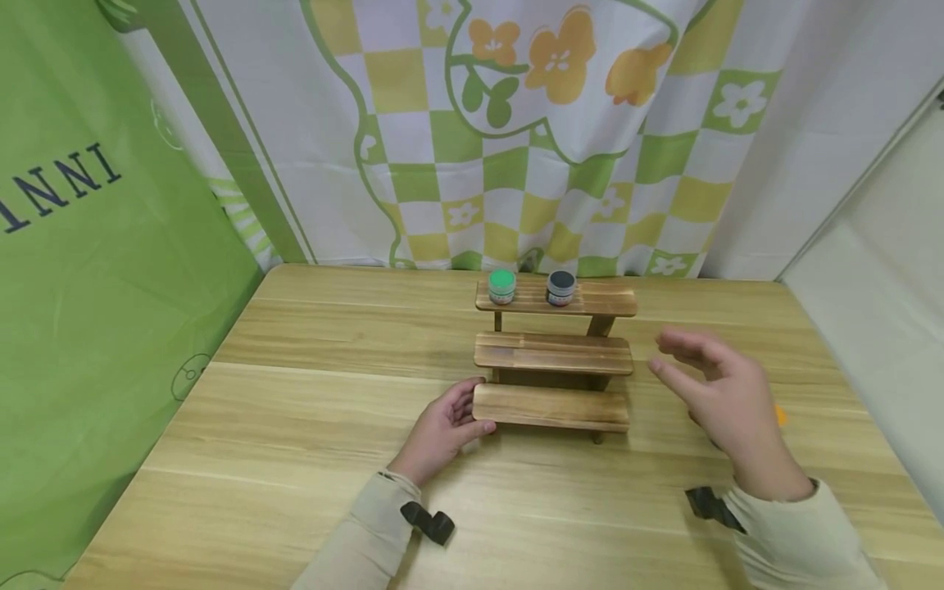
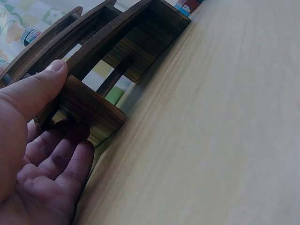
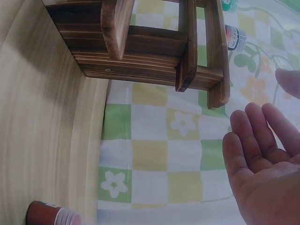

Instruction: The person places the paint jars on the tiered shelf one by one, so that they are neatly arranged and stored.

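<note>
A three-tier wooden display stand (image 1: 553, 407) stands on the table. At the left end of its lowest tier, my left hand (image 1: 440, 436) holds the board, the thumb on one side and the fingers curled behind. The left wrist view shows the thumb of my left hand (image 2: 42, 140) against the board's edge. My right hand (image 1: 726, 397) hovers to the right of the stand, apart from it, fingers loosely bent and holding nothing. On the top tier sit a green-lidded jar (image 1: 502, 287) and a dark-lidded jar (image 1: 561, 288).
An orange item (image 1: 781, 415) lies on the table (image 1: 295, 426), mostly hidden behind my right hand. A reddish jar (image 3: 44, 213) is on the tabletop in the right wrist view. A patterned curtain (image 1: 413, 147) hangs behind the table, and green cloth (image 1: 96, 287) hangs at left.
</note>
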A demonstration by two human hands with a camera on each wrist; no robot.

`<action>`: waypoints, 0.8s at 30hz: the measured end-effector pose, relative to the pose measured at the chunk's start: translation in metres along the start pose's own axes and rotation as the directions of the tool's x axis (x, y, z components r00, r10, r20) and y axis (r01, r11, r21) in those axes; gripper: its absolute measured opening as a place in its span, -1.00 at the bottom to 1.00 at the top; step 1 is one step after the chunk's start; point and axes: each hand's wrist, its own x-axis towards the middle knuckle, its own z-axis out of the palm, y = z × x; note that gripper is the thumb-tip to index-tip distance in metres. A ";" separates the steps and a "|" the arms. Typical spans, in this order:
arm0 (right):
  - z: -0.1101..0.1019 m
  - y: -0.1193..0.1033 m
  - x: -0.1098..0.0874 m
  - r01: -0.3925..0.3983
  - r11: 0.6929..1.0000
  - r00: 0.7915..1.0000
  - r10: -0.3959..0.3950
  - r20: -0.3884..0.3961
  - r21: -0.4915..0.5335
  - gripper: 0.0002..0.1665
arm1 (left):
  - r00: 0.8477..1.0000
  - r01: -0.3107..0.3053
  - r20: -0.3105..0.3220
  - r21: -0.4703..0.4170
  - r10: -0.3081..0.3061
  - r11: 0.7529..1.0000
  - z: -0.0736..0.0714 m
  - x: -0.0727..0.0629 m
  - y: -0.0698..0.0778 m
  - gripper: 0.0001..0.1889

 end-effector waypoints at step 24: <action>-0.014 0.021 -0.020 -0.091 0.964 0.996 0.094 0.002 0.248 -0.54 | 1.000 0.005 -0.004 -0.002 -0.005 1.000 0.000 0.000 0.002 -0.26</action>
